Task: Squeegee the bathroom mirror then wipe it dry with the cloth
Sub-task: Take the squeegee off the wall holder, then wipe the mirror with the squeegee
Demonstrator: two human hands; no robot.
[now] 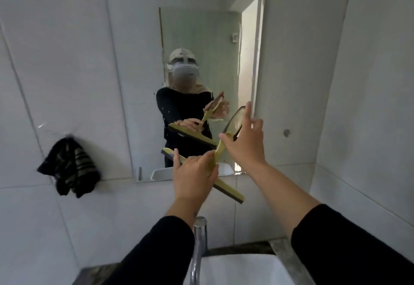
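Observation:
A yellow squeegee (228, 189) with a dark rubber blade is held in front of the lower part of the wall mirror (197, 38). My left hand (192, 177) grips it where the blade bar meets the handle. My right hand (244, 139) holds the looped handle higher up, with the index finger raised. The blade slopes down to the right, close to the mirror's bottom edge. A dark striped cloth (68, 167) hangs on the tiled wall left of the mirror. The mirror reflects a person holding the squeegee.
A chrome tap (198, 249) rises below my hands over a white basin (246, 269). White tiled walls surround the mirror. A round fixing (286, 132) sits on the right wall. An open doorway shows in the reflection.

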